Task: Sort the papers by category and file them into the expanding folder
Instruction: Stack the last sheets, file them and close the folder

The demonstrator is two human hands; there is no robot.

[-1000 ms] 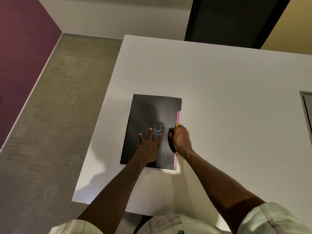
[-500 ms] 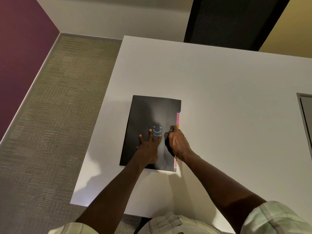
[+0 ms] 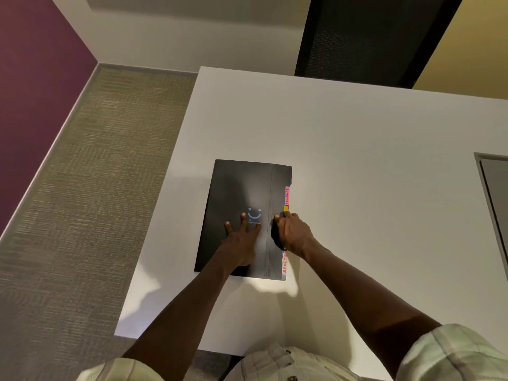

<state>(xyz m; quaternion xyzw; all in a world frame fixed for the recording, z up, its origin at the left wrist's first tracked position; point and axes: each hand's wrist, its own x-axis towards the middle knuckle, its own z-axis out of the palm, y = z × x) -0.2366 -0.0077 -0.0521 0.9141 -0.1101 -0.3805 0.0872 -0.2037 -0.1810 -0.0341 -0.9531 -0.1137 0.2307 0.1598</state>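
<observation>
Folder (image 3: pixel 242 193) lies shut on table (image 3: pixel 357 149). We press L hand (image 3: pixel 242 237) flat, fingers spread, to steady it; R hand (image 3: pixel 292 232) curls round tab edge, prob. to open flap.

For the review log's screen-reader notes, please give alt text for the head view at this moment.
A closed black expanding folder with a blue smiley logo lies on a white table; the left hand presses flat on its cover while the right hand grips its right edge among the coloured index tabs. Beige carpet and a purple wall lie to the left.
</observation>
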